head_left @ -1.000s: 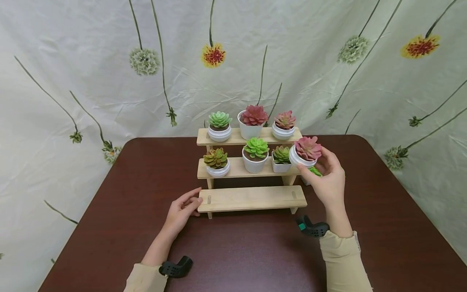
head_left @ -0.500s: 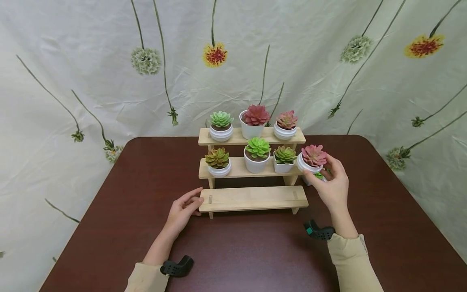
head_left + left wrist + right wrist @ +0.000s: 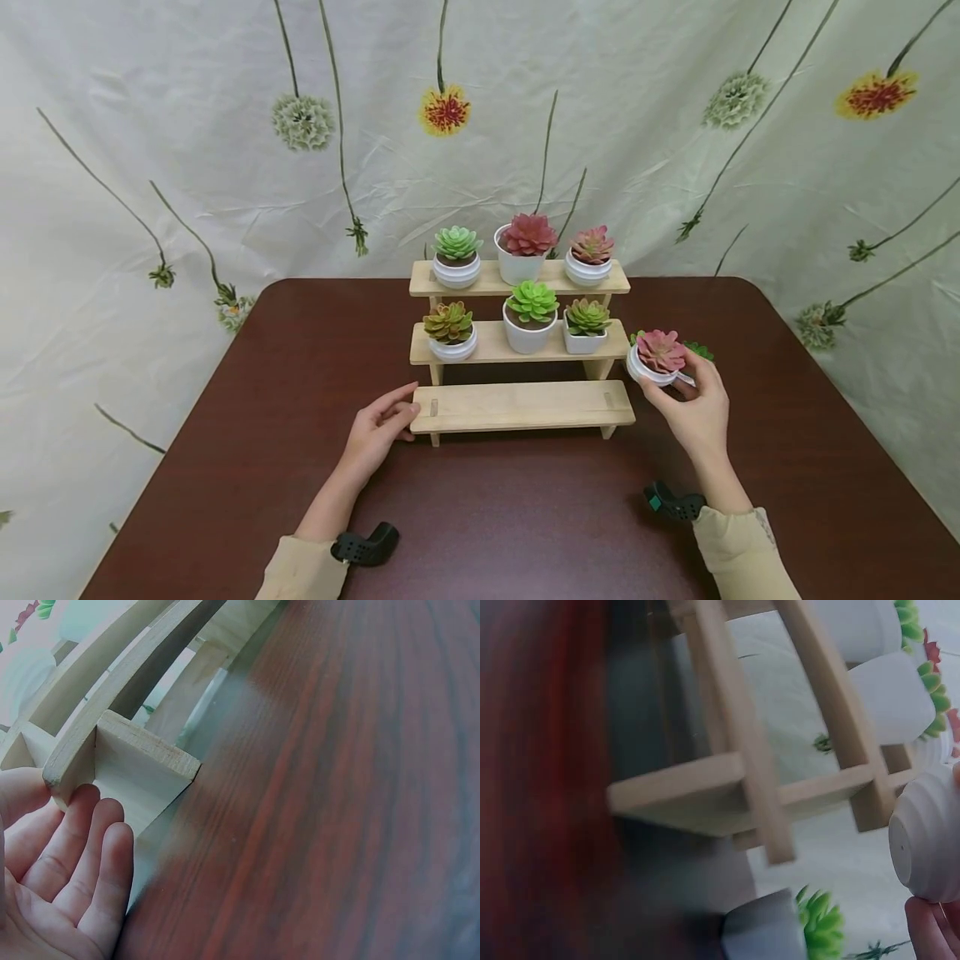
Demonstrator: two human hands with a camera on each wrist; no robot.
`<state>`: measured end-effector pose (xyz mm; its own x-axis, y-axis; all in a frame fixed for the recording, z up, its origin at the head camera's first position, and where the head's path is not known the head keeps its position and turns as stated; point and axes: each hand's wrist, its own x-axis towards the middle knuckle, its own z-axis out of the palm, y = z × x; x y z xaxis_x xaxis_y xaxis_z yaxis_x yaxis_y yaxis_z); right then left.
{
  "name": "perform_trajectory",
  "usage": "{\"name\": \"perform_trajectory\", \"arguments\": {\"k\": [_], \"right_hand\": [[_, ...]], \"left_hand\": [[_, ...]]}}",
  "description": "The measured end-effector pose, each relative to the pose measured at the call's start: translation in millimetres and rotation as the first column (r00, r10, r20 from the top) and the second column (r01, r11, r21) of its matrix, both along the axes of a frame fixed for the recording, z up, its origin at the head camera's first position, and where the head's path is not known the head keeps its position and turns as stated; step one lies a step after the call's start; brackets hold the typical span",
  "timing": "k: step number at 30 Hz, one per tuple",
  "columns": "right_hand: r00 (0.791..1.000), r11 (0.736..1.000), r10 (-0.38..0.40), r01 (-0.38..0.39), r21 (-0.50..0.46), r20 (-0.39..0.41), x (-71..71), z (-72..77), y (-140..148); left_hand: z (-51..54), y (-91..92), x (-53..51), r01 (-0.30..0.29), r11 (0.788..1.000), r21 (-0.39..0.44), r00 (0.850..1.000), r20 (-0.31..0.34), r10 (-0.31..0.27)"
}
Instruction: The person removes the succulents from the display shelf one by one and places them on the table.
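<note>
My right hand (image 3: 699, 410) holds a pink succulent in a round white ribbed pot (image 3: 654, 367) between thumb and fingers, to the right of a three-tier wooden plant stand (image 3: 517, 406). In the right wrist view that white pot (image 3: 930, 834) is off the surface, with fingertips (image 3: 928, 930) against it. My left hand (image 3: 377, 427) grips the left end of the bottom tier, its thumb and fingers around the board end in the left wrist view. The middle tier bears three green or brownish succulents, among them a bright green succulent (image 3: 532, 302); the top tier bears three more.
Green leaves (image 3: 701, 351) show behind my right hand, mostly hidden. In the right wrist view a green succulent in a pale pot (image 3: 765, 928) stands beside the stand. The dark brown table (image 3: 480, 517) backs onto a flower-print cloth (image 3: 600, 125).
My right hand has moved right and down with the pink succulent, away from the end of the middle tier. My left hand has stayed at the bottom tier.
</note>
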<state>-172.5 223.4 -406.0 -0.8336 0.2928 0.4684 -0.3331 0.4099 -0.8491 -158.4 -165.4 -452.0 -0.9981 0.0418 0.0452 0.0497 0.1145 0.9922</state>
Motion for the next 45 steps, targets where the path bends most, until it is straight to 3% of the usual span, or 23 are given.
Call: {"name": "perform_trajectory", "arguments": {"k": [7,14,21,23,36,45], "right_hand": [[0.998,0.998,-0.031,0.028,0.057,0.057,-3.0,-29.2,19],[0.995,0.997,-0.023,0.015,0.078,0.093,13.9,-13.2,9],[0.986,0.996,-0.021,0.008,0.083,0.164,-0.3,-50.0,27],[0.984,0.995,-0.024,0.007,0.096,0.176,-1.4,-54.7,30],[0.967,0.990,0.021,-0.056,0.133,0.255,-3.1,-70.9,37],[0.950,0.987,0.042,-0.087,0.134,0.308,-5.0,-73.4,39]], "left_hand": [[1.1,0.3,0.3,-0.002,1.000,-0.004,1.000,0.003,0.002],[1.3,0.3,0.6,-0.009,1.000,-0.010,1.000,0.005,0.009],[0.7,0.2,0.9,-0.015,1.000,-0.011,1.000,0.016,0.015],[0.6,0.2,0.9,-0.017,1.000,-0.013,1.000,0.021,0.017],[1.2,0.4,0.7,-0.012,1.000,-0.009,1.000,0.019,0.013],[1.5,0.7,0.6,-0.013,1.000,-0.008,1.000,0.019,0.013]]}}
